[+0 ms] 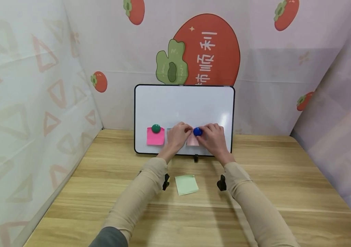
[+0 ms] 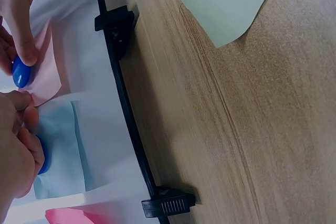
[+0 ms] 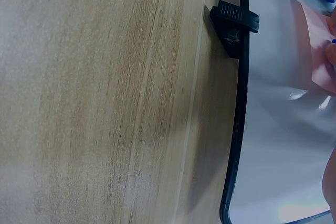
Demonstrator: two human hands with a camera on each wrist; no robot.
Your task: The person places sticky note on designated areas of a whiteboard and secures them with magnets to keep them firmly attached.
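A whiteboard [image 1: 184,106] stands upright on the table with a pale pink sticky note [image 1: 193,141] against its lower part. My left hand [image 1: 177,138] pinches that note near its upper left corner. Between the thumb and fingers of my right hand [image 1: 215,138] is a round blue magnet [image 1: 197,131], held at the note's top edge. A light blue note [image 2: 63,150] with another blue magnet [image 2: 44,156] lies mostly behind the left hand. Farther left, a green magnet [image 1: 156,128] sits on a bright pink note [image 1: 155,138].
A pale green sticky note [image 1: 186,185] lies on the wooden table [image 1: 107,185] between the forearms. Black clip feet [image 2: 169,203] support the board's lower edge. A printed cloth backdrop [image 1: 265,68] rises behind, with cloth walls on both sides.
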